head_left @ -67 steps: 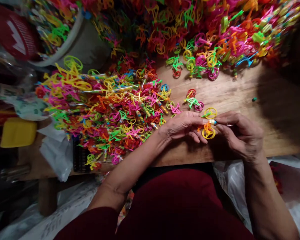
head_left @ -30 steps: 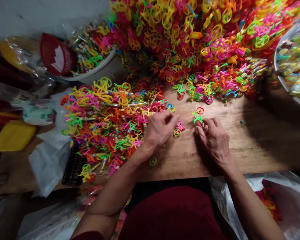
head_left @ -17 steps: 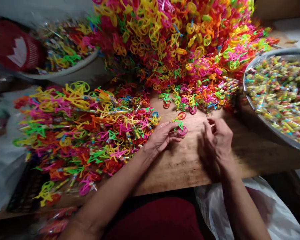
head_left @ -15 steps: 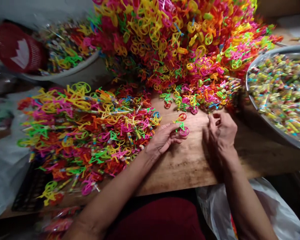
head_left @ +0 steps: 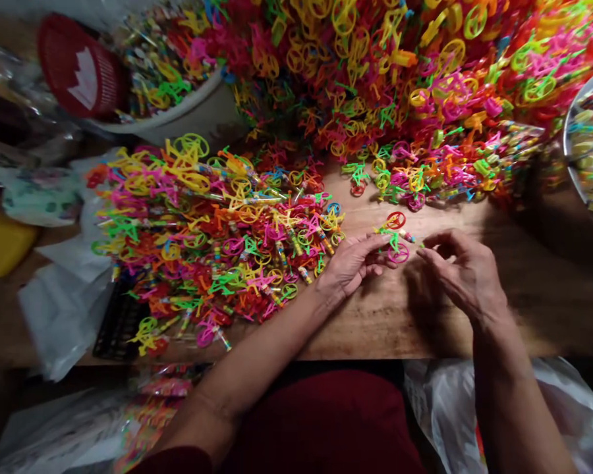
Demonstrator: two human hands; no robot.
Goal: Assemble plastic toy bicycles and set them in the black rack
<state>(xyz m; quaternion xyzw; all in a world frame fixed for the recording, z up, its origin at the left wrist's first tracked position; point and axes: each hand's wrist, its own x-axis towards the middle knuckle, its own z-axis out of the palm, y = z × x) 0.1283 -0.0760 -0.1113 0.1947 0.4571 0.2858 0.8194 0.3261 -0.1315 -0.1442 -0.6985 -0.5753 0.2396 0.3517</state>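
Note:
Between the thumb and fingers of my left hand (head_left: 353,266) is a small plastic toy bicycle (head_left: 391,242) with a green frame, one red wheel and one pink wheel. My right hand (head_left: 469,273) is closed in a pinch on the near end of a thin candy-filled tube (head_left: 409,237). The tube's far end reaches the bicycle; whether it is inserted there I cannot tell. Left of my hands lies a pile of toy bicycles with tubes attached (head_left: 217,243). Loose bright bicycles (head_left: 415,174) spread over the wooden table (head_left: 375,322) beyond my hands.
A tall heap of toy bicycles (head_left: 346,72) rises at the back. A white tub (head_left: 192,108) with a red basket (head_left: 86,72) stands back left. At the right edge is a metal basin (head_left: 570,148) of candy tubes. A plastic bag (head_left: 439,408) hangs below the table edge.
My right hand has come from the loose bicycles toward my left hand, bringing the candy tube up to the toy bicycle. The view has shifted, so the surroundings sit differently in it.

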